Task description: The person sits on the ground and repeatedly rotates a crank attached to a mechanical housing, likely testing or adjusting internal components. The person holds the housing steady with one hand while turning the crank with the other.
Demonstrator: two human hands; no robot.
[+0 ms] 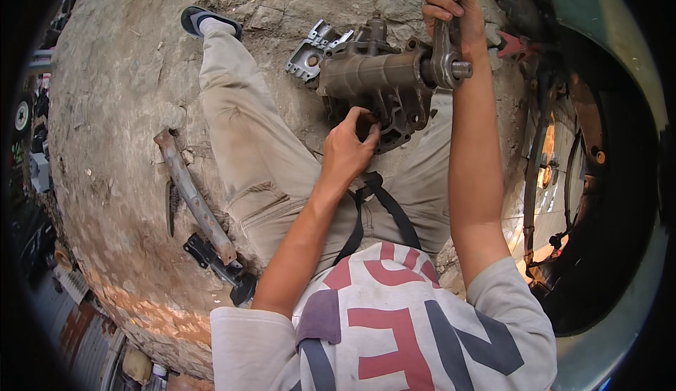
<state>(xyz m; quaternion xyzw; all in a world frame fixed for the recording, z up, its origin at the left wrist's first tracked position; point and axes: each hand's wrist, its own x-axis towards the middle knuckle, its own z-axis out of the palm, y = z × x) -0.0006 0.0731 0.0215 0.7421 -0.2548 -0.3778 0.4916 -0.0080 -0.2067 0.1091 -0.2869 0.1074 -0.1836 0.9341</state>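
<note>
A dark, greasy steering gearbox [370, 74] lies between my outstretched legs, with a threaded shaft end [461, 70] sticking out on its right. On that shaft sits a steel lever arm [445, 49], which points away from me. My right hand [451, 4] has its fingers wrapped round the far end of this lever arm. Lower down, my left hand [350, 146] grips the near side of the gearbox by its flange; its fingertips are partly hidden behind the metal. A bright cast aluminium part [315, 49] rests on the ground just beyond the gearbox's left end.
To my left lie a rusty metal bar [197, 197] and a black metal part [222, 268]. A red tool or stand [517, 45] is at the far right. Close by on the right are a large black tyre [605, 201] and hanging cables. Rough, stony ground [134, 88] surrounds me.
</note>
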